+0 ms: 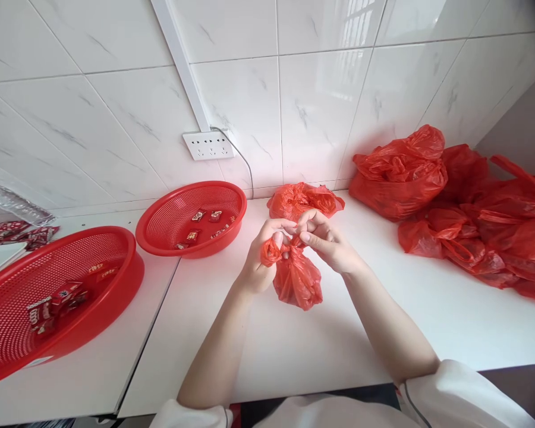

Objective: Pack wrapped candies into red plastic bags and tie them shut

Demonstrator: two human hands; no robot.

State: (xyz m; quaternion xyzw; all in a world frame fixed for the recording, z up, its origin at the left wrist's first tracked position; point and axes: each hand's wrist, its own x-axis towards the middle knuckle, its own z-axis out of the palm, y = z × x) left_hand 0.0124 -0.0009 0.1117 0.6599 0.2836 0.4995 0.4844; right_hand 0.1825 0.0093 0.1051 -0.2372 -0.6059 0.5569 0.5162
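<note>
A small red plastic bag (pixel 298 279) hangs just above the white table (pixel 428 321), bulging at the bottom. My left hand (pixel 264 252) is closed round one twisted handle of the bag. Close beside it, my right hand (pixel 327 241) pinches the other handle, fingertips of both hands almost touching at the bag's top. What is inside the bag is hidden.
Another filled red bag (pixel 305 199) lies behind my hands by the tiled wall. A heap of red plastic bags (pixel 463 208) covers the right side. Two red mesh baskets (pixel 191 217) (pixel 49 291) with several small red packets stand at the left. A wall socket (pixel 207 144) has a cable.
</note>
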